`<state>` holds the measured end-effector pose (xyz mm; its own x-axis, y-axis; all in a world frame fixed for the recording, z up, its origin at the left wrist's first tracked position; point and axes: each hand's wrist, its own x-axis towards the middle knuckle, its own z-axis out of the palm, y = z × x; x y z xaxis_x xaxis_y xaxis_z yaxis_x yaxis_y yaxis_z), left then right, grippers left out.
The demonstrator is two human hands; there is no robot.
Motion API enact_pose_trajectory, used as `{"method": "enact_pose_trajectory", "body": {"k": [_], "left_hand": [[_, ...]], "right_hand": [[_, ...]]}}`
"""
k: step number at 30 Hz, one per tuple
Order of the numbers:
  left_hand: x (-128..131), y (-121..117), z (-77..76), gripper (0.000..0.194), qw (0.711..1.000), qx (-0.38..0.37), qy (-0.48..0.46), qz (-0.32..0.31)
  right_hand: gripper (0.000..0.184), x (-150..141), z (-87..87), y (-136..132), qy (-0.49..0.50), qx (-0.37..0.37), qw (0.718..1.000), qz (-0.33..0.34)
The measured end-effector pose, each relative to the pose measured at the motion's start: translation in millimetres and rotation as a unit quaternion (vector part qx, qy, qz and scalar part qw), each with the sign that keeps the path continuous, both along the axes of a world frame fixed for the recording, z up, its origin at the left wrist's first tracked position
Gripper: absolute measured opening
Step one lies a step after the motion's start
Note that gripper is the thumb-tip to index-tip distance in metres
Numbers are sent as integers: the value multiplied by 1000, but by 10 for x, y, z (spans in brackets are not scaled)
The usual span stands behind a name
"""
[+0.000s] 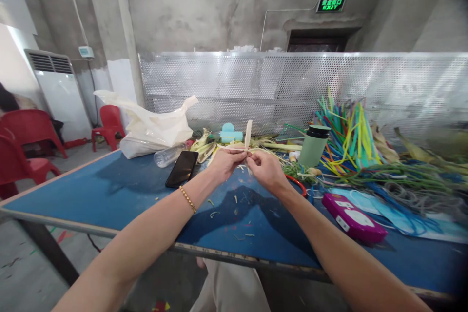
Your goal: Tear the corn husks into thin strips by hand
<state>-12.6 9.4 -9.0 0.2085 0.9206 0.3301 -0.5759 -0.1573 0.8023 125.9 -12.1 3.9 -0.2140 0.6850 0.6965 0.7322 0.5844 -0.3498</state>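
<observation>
Above the middle of the blue table [142,195], my two hands meet at a pale strip [248,134] that looks like corn husk. One piece of it stands upright between them and another reaches left over my fingers. My left hand [224,165] pinches it between thumb and fingers. My right hand [267,169] is closed at its lower end, fingertips against the other hand. The exact fold or knot is hidden by the fingers. Pale husk leaves [203,147] lie behind the hands, and small scraps [215,214] are scattered below them.
Left of my hands are a black phone [182,169], a clear plastic bottle [168,157] and a white plastic bag [157,126]. On the right stand a green cup [313,147], colourful strips [351,136] and a purple device [353,217]. A perforated metal panel [219,83] backs the table.
</observation>
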Motion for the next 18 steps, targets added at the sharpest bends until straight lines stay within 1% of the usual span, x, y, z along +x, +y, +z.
{"method": "enact_pose_trajectory", "body": {"k": [3,8,14,18], "left_hand": [[7,-2,-9,17,1000,-6,11,17],[35,-30,-1,18,999,-20,7,36],[55,-54,16,21,999,-25,-8,44],[51,-50,21,23,998,-29,-12,48]], "right_hand": [[24,-12,2,-8,8,0,1000,9],[22,-28,-1,-10,3,-13,1000,12],[20,-27,-17,3,4,-1,1000,29],[20,-29,-23,-3,5,-8,999,33]]}}
